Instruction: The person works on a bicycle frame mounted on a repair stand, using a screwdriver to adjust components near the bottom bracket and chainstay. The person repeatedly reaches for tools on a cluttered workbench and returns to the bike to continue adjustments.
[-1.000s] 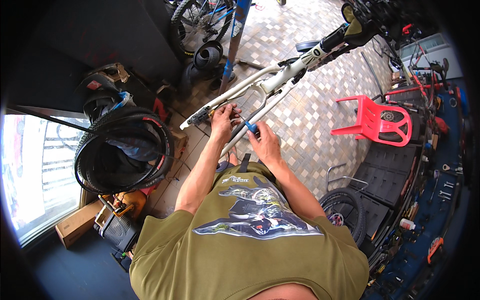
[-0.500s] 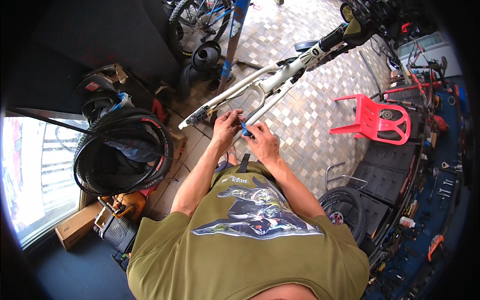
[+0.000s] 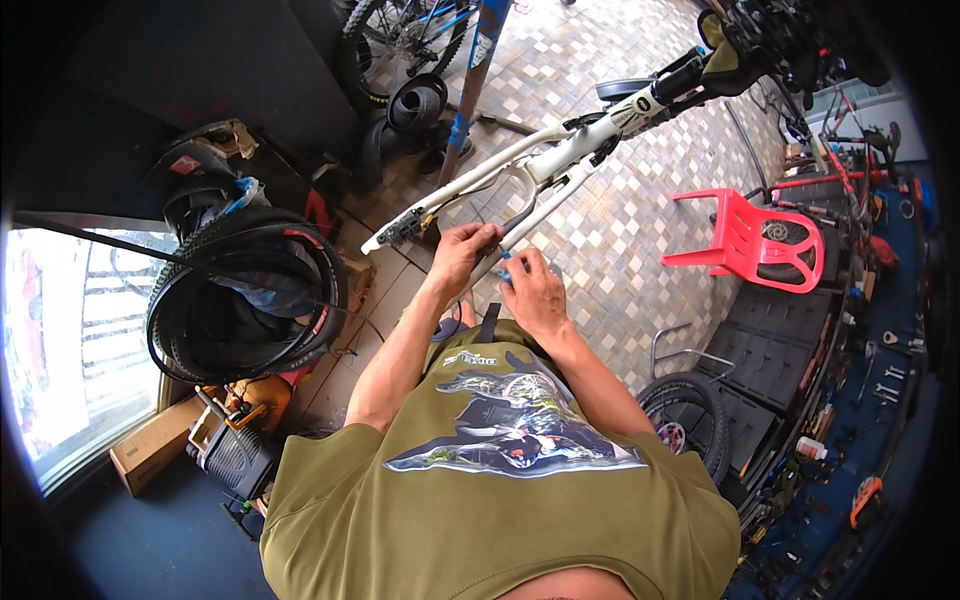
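A white bicycle frame (image 3: 575, 150) slants from the upper right down toward my hands, its rear stays pointing at me. My left hand (image 3: 462, 255) is closed at the lower end of the right-hand stay, fingertips pinched together; what lies in them is hidden. Just right of it, my right hand (image 3: 537, 293) is closed with thumb and fingers around a small blue piece (image 3: 506, 256), mostly covered by the fingertips, against the same stay. Both hands are close together, in front of my shirt.
A blue-and-brown post (image 3: 473, 95) stands behind the frame. At left lie stacked bicycle tyres (image 3: 330, 300) beside a cardboard box (image 3: 150, 450). To the right are a red plastic chair (image 3: 735, 235), a wheel (image 3: 715, 420) and a blue tool board (image 3: 870, 430) with wrenches.
My right hand has shifted slightly right and down, away from the left hand. Less of the blue piece shows. My left fingers have drawn together and turned toward the stay.
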Tool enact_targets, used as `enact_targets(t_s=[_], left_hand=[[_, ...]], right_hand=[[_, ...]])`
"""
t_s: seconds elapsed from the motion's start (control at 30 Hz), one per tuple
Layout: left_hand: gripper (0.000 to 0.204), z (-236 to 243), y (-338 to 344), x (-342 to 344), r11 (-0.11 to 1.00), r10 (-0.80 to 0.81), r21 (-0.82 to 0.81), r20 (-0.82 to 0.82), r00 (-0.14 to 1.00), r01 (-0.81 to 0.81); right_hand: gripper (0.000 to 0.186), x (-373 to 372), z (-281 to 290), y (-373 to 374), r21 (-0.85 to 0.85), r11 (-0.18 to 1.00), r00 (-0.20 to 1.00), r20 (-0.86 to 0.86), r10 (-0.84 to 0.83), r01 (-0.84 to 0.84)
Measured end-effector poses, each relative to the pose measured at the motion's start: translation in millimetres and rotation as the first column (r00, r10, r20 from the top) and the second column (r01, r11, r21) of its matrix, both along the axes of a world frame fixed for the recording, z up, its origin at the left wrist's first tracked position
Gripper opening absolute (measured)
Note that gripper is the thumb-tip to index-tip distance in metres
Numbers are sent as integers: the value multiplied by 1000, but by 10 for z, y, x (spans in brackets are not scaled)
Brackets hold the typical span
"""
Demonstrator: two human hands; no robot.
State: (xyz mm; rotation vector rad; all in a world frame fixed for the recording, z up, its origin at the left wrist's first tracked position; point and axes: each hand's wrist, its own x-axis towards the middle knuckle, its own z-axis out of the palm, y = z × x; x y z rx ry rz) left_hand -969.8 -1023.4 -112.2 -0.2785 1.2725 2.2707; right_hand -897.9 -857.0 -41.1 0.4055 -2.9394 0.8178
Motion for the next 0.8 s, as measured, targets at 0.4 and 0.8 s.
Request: enact_targets(t_s=[0.4,0.8], left_hand=[[16,1088,91,73,686,-214,-587,-728,652,-430],[39,469,-8,197,707,146,-574,-453,880,-413]], right_hand=[[19,-460,654,0,-368,903,969,188,-159,220],[17,-871,-92,-74,-472,850,958,259,-119,234]])
